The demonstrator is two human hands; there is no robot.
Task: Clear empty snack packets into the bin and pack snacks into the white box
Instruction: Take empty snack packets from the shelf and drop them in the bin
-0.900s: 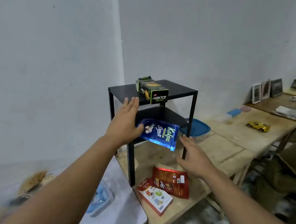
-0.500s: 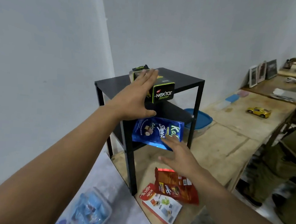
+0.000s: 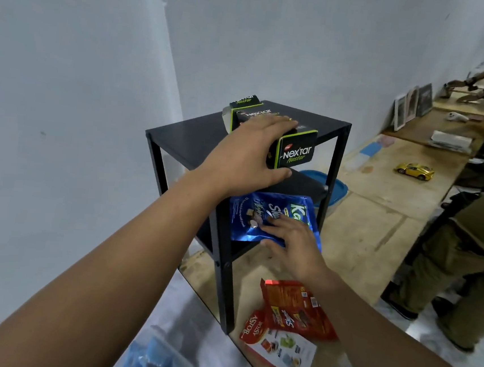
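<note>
a: left hand (image 3: 248,154) is wrapped over the nextar box (image 3: 292,151) on top of the black shelf (image 3: 186,136); right hand (image 3: 294,241) lies spread on the blue packet (image 3: 264,215) on the lower tier.

b: i'd close the thumb under each before lifting, so the soft packet doesn't slip. white box isn't in view.

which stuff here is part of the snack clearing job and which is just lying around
Part of the job:
- Nextar box, under the left hand
- second Nextar box behind it
- blue Kalpa packet, under the right hand
- red packet
- Astor packet

Just lying about:
- yellow toy car
- picture frames
- blue-lidded container
- black shelf, only holding the snacks
</note>
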